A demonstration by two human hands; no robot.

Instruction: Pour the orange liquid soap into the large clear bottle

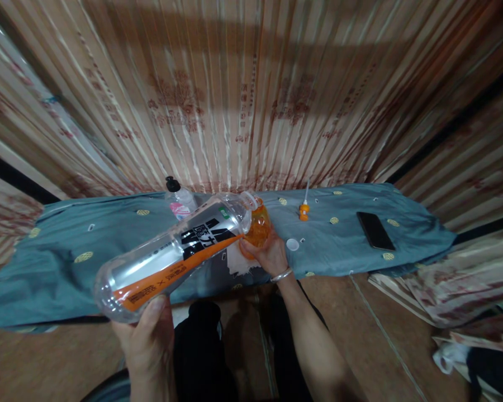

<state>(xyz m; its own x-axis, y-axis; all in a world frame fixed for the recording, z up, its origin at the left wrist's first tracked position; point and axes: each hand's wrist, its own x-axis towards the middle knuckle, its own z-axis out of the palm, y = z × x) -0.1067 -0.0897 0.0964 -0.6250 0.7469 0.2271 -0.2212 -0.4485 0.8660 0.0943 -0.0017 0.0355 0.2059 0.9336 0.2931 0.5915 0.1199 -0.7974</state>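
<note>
A large clear plastic drink bottle (180,248) with a silver, black and orange label lies tilted in my left hand (148,329), which grips it near its base. Its uncapped mouth points right, at the top of a small orange see-through bottle (260,223). My right hand (272,251) is wrapped round that orange bottle and holds it above a white tissue (241,265). Whether liquid runs between the two bottles cannot be made out. An orange pump head (304,211) with a thin tube pointing up stands apart, to the right of my right hand.
Behind the large bottle stands a clear pump bottle (180,201) with a black top. A white round cap (292,244) and a black phone (375,230) lie on the blue-green cloth (335,245). A pleated curtain (251,100) hangs close behind.
</note>
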